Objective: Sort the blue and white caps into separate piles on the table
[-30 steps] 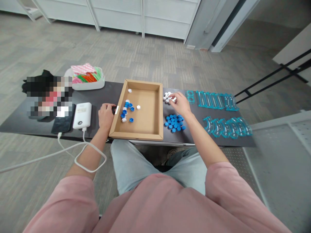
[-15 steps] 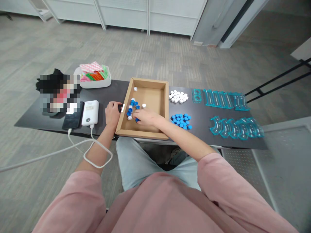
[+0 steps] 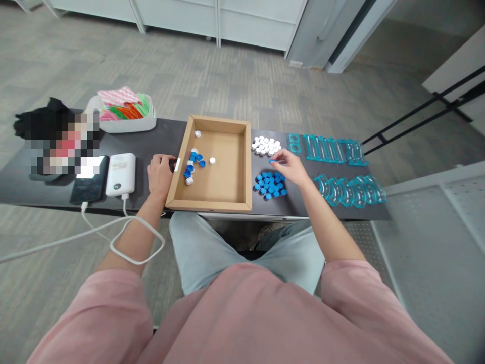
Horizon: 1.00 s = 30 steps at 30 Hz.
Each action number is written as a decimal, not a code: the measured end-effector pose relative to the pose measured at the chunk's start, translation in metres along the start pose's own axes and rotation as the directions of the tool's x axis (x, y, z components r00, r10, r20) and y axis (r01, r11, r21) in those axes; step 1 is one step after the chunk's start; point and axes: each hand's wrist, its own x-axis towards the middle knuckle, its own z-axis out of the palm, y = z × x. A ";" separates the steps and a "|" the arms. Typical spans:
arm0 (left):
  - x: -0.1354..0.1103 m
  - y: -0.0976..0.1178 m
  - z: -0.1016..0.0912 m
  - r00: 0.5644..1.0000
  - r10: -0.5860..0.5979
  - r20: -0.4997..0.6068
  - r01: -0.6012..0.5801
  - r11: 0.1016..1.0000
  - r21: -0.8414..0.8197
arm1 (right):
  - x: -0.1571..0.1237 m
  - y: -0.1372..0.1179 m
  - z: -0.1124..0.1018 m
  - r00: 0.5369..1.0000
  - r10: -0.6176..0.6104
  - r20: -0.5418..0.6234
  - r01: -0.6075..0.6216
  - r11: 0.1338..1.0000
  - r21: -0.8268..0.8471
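My right hand (image 3: 291,167) is closed in a pinch on a blue hexagonal piece (image 3: 271,161), just above the pile of blue hexagonal pieces (image 3: 270,185). Beyond it lies a pile of white hexagonal pieces (image 3: 265,145). The shallow cardboard box (image 3: 247,172) holds several loose blue pieces (image 3: 202,164) and white pieces (image 3: 212,161), mostly toward its left side. Against the box's left wall rests my left hand (image 3: 159,176), fingers curled at a small dark thing (image 3: 173,165) that I cannot make out.
Teal plastic straight pieces (image 3: 326,149) and curved pieces (image 3: 350,191) lie at the right. To the left are a white power bank (image 3: 121,174) with a cable, a phone (image 3: 90,179) and a white basket (image 3: 129,124) of colourful items. A black rail (image 3: 407,119) stands beyond the table's right end.
My right hand has left the pieces inside the box and moved right to above the blue pile, now pinching a blue piece. My left hand stays at the box's left wall. The view has shifted.
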 end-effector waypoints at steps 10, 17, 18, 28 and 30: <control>0.001 0.000 -0.005 0.999 0.005 0.042 -0.004 1.000 -0.013 | -0.042 0.030 0.005 0.992 0.128 0.007 -0.127 0.991 -0.052; 0.000 0.003 -0.007 0.997 -0.016 0.073 0.016 1.000 0.005 | -0.044 0.037 0.008 0.997 0.071 -0.032 -0.073 0.996 -0.060; 0.000 0.004 -0.008 0.997 -0.018 0.075 0.018 1.000 0.006 | -0.044 0.037 0.009 0.998 0.061 -0.013 -0.062 0.996 -0.066; -0.003 0.005 -0.005 1.000 -0.007 0.023 0.007 1.000 -0.008 | -0.047 0.019 0.016 0.997 0.038 -0.074 -0.052 0.981 -0.189; -0.003 0.005 -0.004 1.000 -0.011 0.018 0.011 1.000 -0.012 | -0.044 -0.001 0.020 0.994 -0.020 -0.106 -0.004 0.975 -0.223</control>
